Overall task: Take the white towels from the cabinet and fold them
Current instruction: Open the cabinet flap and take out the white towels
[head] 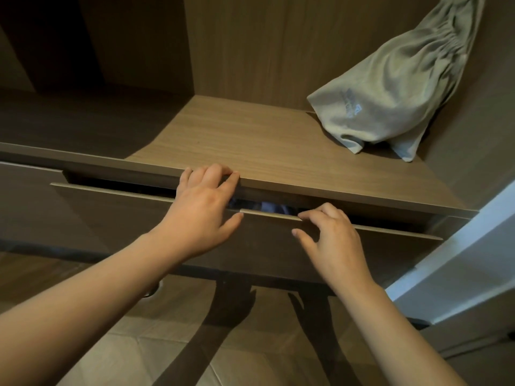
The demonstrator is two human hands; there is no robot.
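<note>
A brown drawer (264, 246) in the wooden cabinet stands pulled out a little, leaving a narrow dark gap under the shelf (250, 146). Dim bluish cloth (271, 209) shows in that gap; I cannot tell what it is. No white towel is plainly visible. My left hand (200, 213) has its fingertips on the shelf's front edge and its thumb at the drawer's top edge. My right hand (331, 238) has curled fingers hooked over the drawer's top edge, with the thumb against the drawer front.
A pale greenish drawstring cloth bag (395, 84) leans in the shelf's back right corner. Another drawer front (28, 196) lies to the left. A white panel (459, 260) stands at the right. Tiled floor (133, 352) lies below the cabinet.
</note>
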